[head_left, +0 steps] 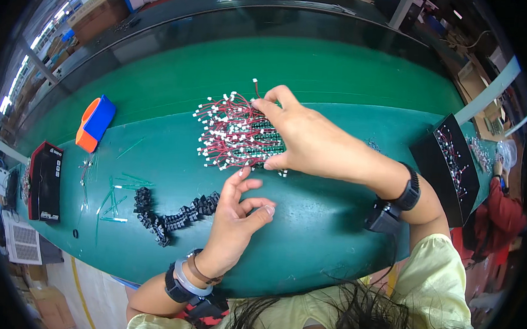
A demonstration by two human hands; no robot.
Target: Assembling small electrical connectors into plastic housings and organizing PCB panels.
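A dense row of short red wire leads with white plugs (232,131) lies mid-table, dark green parts showing along its right side. My right hand (312,137) arches over that side, its fingers at the far end and its thumb at the near end, gripping the row between them. One lead (255,88) sticks up beside the fingertips. My left hand (238,213) is open just below the near end, fingers apart, a fingertip close to the lowest plugs. Left of it lies a curved chain of black plastic pieces (179,218).
On the left are a blue and orange tape roll (96,123), scattered green strips (113,204) and a black box (45,181). To the right stands a black bin of wire leads (448,167). A green belt surface (361,74) runs behind. Another person (500,204) sits far right.
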